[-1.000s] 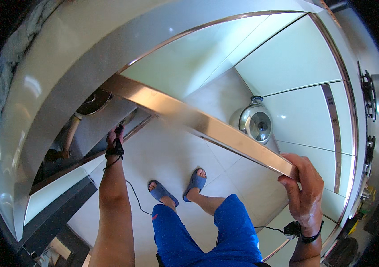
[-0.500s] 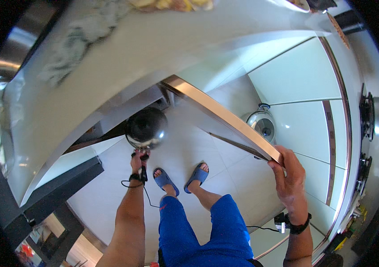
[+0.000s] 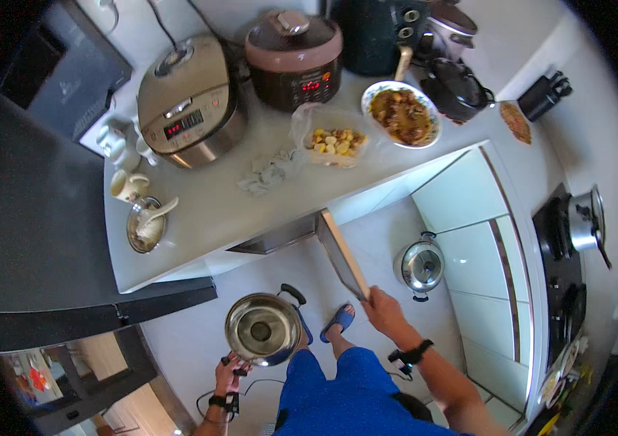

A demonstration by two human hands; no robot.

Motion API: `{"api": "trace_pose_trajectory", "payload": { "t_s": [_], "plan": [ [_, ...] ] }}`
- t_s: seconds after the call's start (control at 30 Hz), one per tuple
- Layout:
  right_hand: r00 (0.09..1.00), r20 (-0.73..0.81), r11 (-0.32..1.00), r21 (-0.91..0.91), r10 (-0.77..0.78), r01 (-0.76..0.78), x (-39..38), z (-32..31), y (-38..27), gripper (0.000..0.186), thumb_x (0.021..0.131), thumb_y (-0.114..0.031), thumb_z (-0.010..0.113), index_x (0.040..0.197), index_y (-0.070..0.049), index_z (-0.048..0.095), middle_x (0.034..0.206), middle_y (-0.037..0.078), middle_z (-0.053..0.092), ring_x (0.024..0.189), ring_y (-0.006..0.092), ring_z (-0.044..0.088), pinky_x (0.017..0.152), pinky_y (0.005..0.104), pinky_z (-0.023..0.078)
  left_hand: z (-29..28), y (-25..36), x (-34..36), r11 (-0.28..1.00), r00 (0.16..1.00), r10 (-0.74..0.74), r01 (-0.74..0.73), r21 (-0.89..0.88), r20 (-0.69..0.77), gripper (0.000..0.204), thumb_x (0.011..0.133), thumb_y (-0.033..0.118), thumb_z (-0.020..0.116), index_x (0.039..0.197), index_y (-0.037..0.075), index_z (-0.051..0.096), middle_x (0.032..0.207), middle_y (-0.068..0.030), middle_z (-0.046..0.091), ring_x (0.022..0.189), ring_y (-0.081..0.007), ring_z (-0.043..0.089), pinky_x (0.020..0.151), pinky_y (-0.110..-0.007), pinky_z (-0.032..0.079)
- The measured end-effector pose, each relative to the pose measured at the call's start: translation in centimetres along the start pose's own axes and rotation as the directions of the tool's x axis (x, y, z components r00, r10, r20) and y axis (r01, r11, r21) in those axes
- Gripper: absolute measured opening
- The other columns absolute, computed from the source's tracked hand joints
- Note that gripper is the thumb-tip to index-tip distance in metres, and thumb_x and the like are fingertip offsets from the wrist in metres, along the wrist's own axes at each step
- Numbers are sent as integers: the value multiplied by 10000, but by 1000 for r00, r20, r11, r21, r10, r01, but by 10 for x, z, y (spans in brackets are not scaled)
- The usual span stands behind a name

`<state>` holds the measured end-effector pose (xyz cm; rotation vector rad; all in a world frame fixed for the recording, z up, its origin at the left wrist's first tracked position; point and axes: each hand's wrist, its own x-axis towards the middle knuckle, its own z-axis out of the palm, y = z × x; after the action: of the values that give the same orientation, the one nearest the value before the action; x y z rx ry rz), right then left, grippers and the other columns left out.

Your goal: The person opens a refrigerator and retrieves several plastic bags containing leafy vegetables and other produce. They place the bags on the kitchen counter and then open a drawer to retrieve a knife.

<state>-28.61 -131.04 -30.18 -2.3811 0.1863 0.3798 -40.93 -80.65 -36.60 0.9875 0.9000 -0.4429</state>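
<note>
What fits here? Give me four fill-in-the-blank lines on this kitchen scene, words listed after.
1. The left hand holds a steel ____.
2. The right hand grips the cabinet ____ edge.
3. A second pot stands on the ____.
4. The plate of food sits on the ____.

Missing words: pot; door; floor; counter

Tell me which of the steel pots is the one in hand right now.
The open, lidless steel pot with black handles, gripped by the left hand. The lidded pot sits on the floor, and the other steel pot is on the stove.
</note>
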Motion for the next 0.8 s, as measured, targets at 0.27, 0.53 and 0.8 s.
{"api": "trace_pose_trajectory", "payload": {
  "t_s": [0.27,0.53,0.8],
  "plan": [
    [954,296,999,30,-35,28,16,44,-57,630,914,-345,692,1376,40,505,1089,285,700,985,483,676,855,557,544,10,76,-165,960,946,277,-281,-4,-167,420,710,-7,573,1129,-10,597,926,-77,633,734,-260,623,595,-465,528],
    [748,511,905,213,-423,367,52,18,-73,774,900,-412,726,1515,-19,471,1317,262,662,1157,425,666,1009,501,520,62,115,-202,898,895,436,-439,-12,-92,383,704,1,610,1066,106,540,896,-29,549,760,-239,585,615,-426,506],
    [978,89,880,458,-187,126,6,-124,0,552,982,-353,690,1431,-53,576,1046,129,759,938,245,711,834,379,555,181,148,-174,876,875,421,-460,142,237,543,722,89,660,1252,5,573,1006,-116,670,755,-251,665,589,-382,554]
  ]
}}
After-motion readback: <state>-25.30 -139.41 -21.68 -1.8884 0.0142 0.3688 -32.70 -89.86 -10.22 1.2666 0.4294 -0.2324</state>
